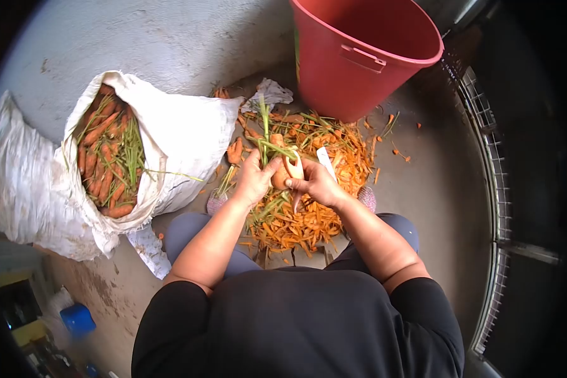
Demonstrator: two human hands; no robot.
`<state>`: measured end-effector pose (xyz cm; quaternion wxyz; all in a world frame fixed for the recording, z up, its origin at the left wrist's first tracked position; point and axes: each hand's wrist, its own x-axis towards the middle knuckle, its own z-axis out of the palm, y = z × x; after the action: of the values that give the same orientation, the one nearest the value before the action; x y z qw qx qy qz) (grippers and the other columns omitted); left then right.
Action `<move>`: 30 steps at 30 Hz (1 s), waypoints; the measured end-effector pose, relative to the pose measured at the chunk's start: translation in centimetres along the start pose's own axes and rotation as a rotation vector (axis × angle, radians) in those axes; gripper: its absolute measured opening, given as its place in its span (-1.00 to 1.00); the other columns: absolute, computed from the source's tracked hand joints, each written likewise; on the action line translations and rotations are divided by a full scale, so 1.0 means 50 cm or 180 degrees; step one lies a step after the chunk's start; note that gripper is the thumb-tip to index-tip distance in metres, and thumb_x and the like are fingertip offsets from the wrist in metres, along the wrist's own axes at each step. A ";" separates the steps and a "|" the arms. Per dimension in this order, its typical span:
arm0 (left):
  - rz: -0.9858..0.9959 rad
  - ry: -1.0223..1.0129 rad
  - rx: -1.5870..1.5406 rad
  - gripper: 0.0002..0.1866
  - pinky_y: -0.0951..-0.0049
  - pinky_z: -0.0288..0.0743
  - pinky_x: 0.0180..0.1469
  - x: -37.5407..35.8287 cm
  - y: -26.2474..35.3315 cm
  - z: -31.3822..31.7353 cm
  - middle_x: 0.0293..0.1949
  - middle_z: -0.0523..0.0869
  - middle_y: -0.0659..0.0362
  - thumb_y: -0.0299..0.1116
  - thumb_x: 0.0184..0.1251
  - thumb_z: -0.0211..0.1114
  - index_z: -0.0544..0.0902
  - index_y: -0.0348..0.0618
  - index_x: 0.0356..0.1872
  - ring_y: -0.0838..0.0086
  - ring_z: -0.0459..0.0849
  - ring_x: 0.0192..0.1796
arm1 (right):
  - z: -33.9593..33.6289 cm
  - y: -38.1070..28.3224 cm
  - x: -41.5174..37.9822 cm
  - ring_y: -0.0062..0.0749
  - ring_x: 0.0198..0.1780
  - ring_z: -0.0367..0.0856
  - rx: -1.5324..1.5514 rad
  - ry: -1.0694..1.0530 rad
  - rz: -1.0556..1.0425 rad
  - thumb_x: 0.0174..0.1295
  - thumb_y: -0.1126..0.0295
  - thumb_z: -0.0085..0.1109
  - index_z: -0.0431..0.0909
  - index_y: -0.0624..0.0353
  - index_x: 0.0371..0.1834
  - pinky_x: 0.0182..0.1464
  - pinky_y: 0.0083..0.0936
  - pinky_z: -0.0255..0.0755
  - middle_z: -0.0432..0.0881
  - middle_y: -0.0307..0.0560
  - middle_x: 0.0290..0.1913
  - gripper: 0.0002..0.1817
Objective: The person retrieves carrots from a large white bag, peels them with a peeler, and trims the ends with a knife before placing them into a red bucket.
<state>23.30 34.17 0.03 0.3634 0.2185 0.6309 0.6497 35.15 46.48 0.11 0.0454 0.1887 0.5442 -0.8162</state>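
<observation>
Over a heap of orange peelings, my left hand (253, 181) is closed around a carrot (279, 180) with green stalks still on its top. My right hand (321, 187) grips a pale peeler (297, 165) with an open loop, held right against the carrot. A flat white strip (326, 161) sticks out beyond the right fingers. Below both hands, the peelings (302, 223) spread between my feet, mixed with cut green stalks. Unpeeled carrots (235, 151) lie just left of the heap, close to my left hand.
An open white sack (192, 135) full of carrots (101, 154) leans at the left, with another white sack (25, 183) beside it. Behind the peelings stands a tall red bin (359, 75). A metal grille (485, 126) runs along the right. Scraps (400, 153) dot the floor.
</observation>
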 end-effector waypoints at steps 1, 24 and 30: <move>-0.0108 -0.0106 -0.0037 -0.67 0.55 0.35 0.01 0.008 -0.009 0.001 -0.14 0.56 0.23 -0.36 0.26 0.15 0.43 -0.22 0.02 0.59 0.50 -0.08 | 0.000 -0.012 -0.004 -0.47 -0.59 0.56 0.0101 -0.0079 0.0222 0.10 0.41 0.20 0.33 0.39 -0.07 -0.63 -0.64 0.42 0.55 -0.08 -0.40 -0.61; -0.2124 -0.0258 -0.1183 -0.54 0.43 0.55 -0.45 0.054 -0.070 -0.030 -0.42 0.58 0.08 -0.07 0.31 0.03 0.31 -0.22 0.04 0.41 0.62 -0.50 | -0.082 -0.009 0.050 -0.62 -0.54 0.32 0.0202 0.1439 0.0389 0.18 0.29 0.08 0.44 0.23 -0.22 -0.56 -0.72 0.26 0.49 -0.19 -0.40 -0.76; -0.2394 -0.0777 -0.1706 -0.48 0.45 0.53 -0.55 0.055 -0.092 -0.036 -0.51 0.60 0.07 0.04 0.34 -0.12 0.35 -0.22 0.05 0.44 0.59 -0.60 | -0.122 -0.043 0.039 -0.46 -0.34 0.58 0.1089 0.1453 -0.0073 0.18 0.35 0.10 0.39 0.18 -0.21 -0.29 -0.52 0.54 0.59 -0.07 -0.30 -0.81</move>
<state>21.11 34.76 -5.15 0.6884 -0.0518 0.4291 0.5825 34.33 53.13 -0.79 -0.1200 0.3663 0.3967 -0.8331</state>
